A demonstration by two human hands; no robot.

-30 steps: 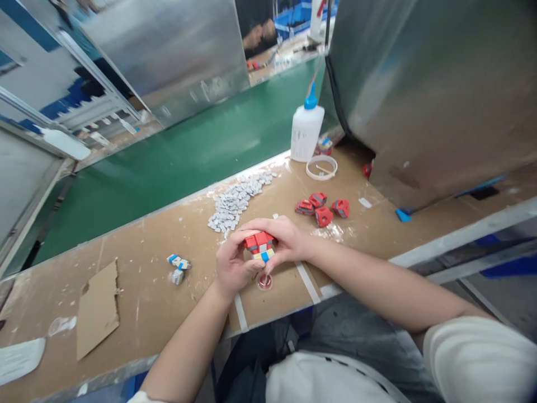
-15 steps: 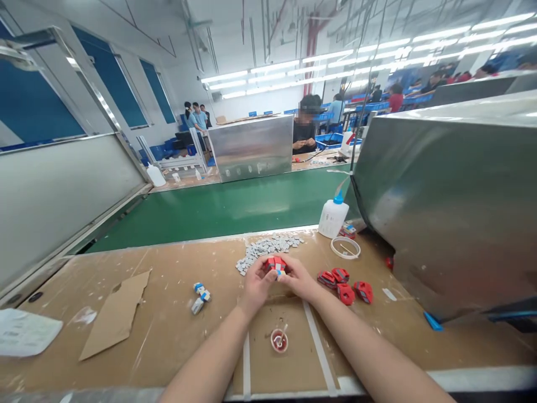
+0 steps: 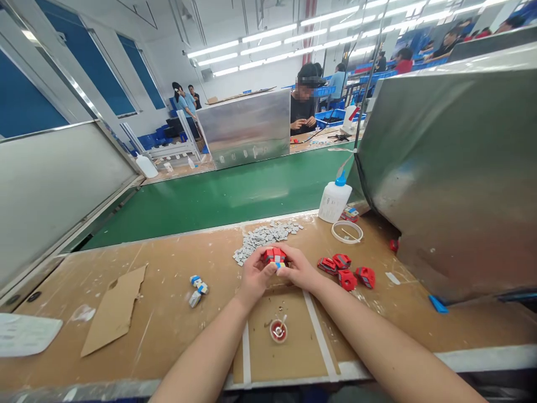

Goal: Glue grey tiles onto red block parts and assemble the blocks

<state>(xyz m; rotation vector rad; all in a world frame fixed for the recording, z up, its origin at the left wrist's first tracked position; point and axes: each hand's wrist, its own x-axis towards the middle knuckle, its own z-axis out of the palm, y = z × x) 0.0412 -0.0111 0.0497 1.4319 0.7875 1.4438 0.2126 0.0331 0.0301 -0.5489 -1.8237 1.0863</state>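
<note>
Between my two hands I hold a small red plastic piece with grey, blue and pale yellow parts (image 3: 276,257), its exact kind unclear. My left hand (image 3: 256,274) grips its left side, thumb along the near face. From the right, my right hand (image 3: 297,270) closes on it, the thumbs almost meeting below. Just beyond the hands lies a heap of small grey flat pieces (image 3: 262,238). To the right rest several red and grey plastic pieces (image 3: 347,279). Nearer me stands a small cup of red contents (image 3: 278,331) with a thin stick in it.
White-blue pieces (image 3: 198,290) and torn cardboard (image 3: 115,310) lie left. A white bottle with blue cap (image 3: 334,200) and a white ring (image 3: 347,232) are at right, beside a large metal housing (image 3: 453,184). A green conveyor belt (image 3: 235,193) runs behind; a person (image 3: 304,106) sits across it.
The camera view has shifted and tilted slightly, so the table contents appear a little higher. Both hands keep their hold on the red piece, which looks slightly turned.
</note>
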